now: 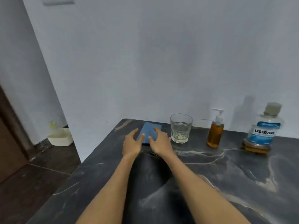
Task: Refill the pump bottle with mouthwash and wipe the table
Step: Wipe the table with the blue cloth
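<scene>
Head view — spread left hand [131,143] and right hand [160,141] touch blue cloth [149,131]; bottle [264,128] reads LISTERINE.

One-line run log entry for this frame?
left hand: open, on folded blue cloth | right hand: open, on cloth | amber pump bottle: capped, untouched | mouthwash bottle: capped

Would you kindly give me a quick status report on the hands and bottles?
Both hands, left and right, open on blue cloth. Pump bottle capped, amber-filled; mouthwash bottle capped, untouched. Glass between cloth and bottles.
</scene>
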Demonstrator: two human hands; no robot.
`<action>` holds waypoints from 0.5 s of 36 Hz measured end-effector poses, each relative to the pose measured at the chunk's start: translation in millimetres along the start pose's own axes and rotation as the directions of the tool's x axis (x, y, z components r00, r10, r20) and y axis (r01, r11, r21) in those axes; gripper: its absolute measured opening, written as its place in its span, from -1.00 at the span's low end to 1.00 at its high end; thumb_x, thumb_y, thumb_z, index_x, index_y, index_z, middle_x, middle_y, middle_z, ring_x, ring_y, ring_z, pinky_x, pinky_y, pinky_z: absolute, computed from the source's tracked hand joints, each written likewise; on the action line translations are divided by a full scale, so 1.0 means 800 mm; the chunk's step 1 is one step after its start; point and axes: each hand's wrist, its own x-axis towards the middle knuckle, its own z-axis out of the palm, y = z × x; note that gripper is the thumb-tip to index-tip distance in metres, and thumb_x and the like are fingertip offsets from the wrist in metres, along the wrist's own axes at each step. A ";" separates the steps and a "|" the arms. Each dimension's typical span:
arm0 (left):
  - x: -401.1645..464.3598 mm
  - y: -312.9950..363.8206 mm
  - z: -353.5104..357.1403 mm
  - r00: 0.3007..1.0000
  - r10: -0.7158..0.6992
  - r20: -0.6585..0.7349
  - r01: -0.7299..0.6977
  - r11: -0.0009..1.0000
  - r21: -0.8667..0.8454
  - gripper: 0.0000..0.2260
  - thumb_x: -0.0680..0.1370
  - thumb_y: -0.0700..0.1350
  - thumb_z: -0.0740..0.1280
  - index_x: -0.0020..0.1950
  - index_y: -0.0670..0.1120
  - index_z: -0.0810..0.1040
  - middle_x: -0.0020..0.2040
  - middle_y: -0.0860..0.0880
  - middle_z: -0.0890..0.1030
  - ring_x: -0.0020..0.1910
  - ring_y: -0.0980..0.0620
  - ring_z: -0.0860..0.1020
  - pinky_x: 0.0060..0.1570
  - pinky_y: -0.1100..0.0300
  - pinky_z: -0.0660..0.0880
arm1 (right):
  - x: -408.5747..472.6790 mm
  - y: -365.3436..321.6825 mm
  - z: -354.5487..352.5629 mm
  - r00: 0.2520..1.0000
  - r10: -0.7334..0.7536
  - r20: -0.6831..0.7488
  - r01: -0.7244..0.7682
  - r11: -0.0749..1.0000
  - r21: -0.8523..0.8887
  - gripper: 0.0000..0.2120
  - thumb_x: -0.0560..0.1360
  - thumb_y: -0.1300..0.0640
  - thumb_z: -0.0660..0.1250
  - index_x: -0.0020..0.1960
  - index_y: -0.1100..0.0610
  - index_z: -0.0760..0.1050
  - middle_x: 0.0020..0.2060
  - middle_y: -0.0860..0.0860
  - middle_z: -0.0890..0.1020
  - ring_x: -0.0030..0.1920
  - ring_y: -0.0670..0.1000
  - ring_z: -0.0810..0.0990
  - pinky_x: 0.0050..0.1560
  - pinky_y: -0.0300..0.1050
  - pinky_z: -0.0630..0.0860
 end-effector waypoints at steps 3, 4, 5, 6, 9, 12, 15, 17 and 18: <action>0.015 -0.003 0.011 1.000 -0.019 0.022 0.015 0.984 0.180 -0.48 0.56 0.12 0.24 0.46 -0.04 0.27 0.45 -0.07 0.32 0.46 -0.09 0.20 0.42 -0.05 0.16 | 0.012 0.007 0.012 0.999 0.033 0.021 -0.031 0.995 -0.093 -0.48 0.60 0.00 0.12 0.51 0.10 0.09 0.48 0.15 0.20 0.50 0.17 0.04 0.49 0.05 -0.05; 0.018 -0.003 0.015 1.000 -0.024 0.018 0.018 0.965 0.262 -0.47 0.57 0.14 0.21 0.47 -0.05 0.24 0.46 -0.08 0.31 0.47 -0.10 0.19 0.43 -0.05 0.11 | 0.014 0.009 0.015 0.999 0.025 0.020 -0.022 0.989 -0.144 -0.49 0.61 0.00 0.10 0.51 0.12 0.10 0.48 0.16 0.20 0.50 0.15 0.06 0.49 0.03 -0.05; 0.019 -0.002 0.018 1.000 -0.023 0.006 0.019 0.947 0.319 -0.48 0.57 0.14 0.19 0.47 -0.05 0.24 0.45 -0.09 0.32 0.46 -0.10 0.21 0.44 -0.04 0.08 | 0.015 0.010 0.019 1.000 0.013 0.008 -0.011 0.984 -0.178 -0.51 0.61 0.00 0.09 0.50 0.12 0.13 0.47 0.16 0.22 0.49 0.14 0.09 0.49 0.01 -0.04; 0.020 -0.002 0.020 1.000 -0.015 -0.007 0.017 0.938 0.347 -0.49 0.58 0.13 0.18 0.46 -0.06 0.25 0.43 -0.09 0.36 0.44 -0.08 0.25 0.44 -0.03 0.05 | 0.015 0.011 0.021 1.000 0.004 -0.006 -0.005 0.981 -0.194 -0.53 0.61 0.01 0.09 0.48 0.12 0.17 0.45 0.15 0.25 0.48 0.12 0.12 0.48 -0.01 -0.04; 0.018 -0.001 0.023 1.000 0.010 -0.022 -0.002 0.942 0.335 -0.57 0.57 0.07 0.22 0.38 -0.08 0.34 0.33 -0.07 0.47 0.32 -0.06 0.40 0.42 -0.02 0.08 | 0.012 0.010 0.019 1.000 -0.007 -0.003 0.006 0.982 -0.187 -0.58 0.61 0.04 0.11 0.43 0.13 0.25 0.41 0.12 0.31 0.44 0.10 0.20 0.47 -0.03 -0.02; 0.015 0.001 0.022 1.000 -0.003 -0.026 0.009 0.964 0.267 -0.62 0.54 -0.03 0.30 0.32 -0.14 0.41 0.28 -0.12 0.51 0.24 -0.11 0.46 0.29 0.01 0.32 | 0.006 0.007 0.011 0.999 0.013 0.030 -0.008 0.990 -0.138 -0.64 0.59 0.09 0.16 0.35 0.18 0.33 0.36 0.14 0.38 0.38 0.15 0.28 0.43 0.00 0.08; 0.006 0.009 0.018 0.998 -0.018 -0.066 0.031 0.981 0.194 -0.68 0.52 -0.16 0.35 0.26 -0.17 0.44 0.26 -0.14 0.51 0.22 -0.11 0.47 0.20 0.07 0.37 | -0.008 0.000 0.006 0.997 0.004 0.077 0.004 0.995 -0.098 -0.65 0.56 0.16 0.17 0.33 0.19 0.37 0.34 0.16 0.41 0.34 0.18 0.34 0.40 -0.03 0.15; -0.007 0.014 0.012 0.998 -0.017 -0.069 0.029 0.984 0.175 -0.70 0.49 -0.22 0.36 0.21 -0.16 0.46 0.24 -0.14 0.51 0.21 -0.11 0.48 0.16 0.07 0.39 | -0.025 -0.006 0.005 0.994 0.002 0.105 0.005 0.998 -0.069 -0.63 0.54 0.19 0.16 0.35 0.16 0.39 0.34 0.15 0.41 0.34 0.19 0.36 0.37 0.00 0.26; -0.017 0.017 0.008 0.997 -0.024 -0.067 0.036 0.984 0.176 -0.71 0.48 -0.23 0.36 0.19 -0.14 0.47 0.22 -0.13 0.52 0.19 -0.10 0.49 0.13 0.07 0.40 | -0.036 -0.009 0.004 0.993 -0.001 0.118 0.008 0.998 -0.060 -0.62 0.54 0.19 0.16 0.34 0.16 0.40 0.33 0.15 0.41 0.33 0.20 0.36 0.34 0.02 0.30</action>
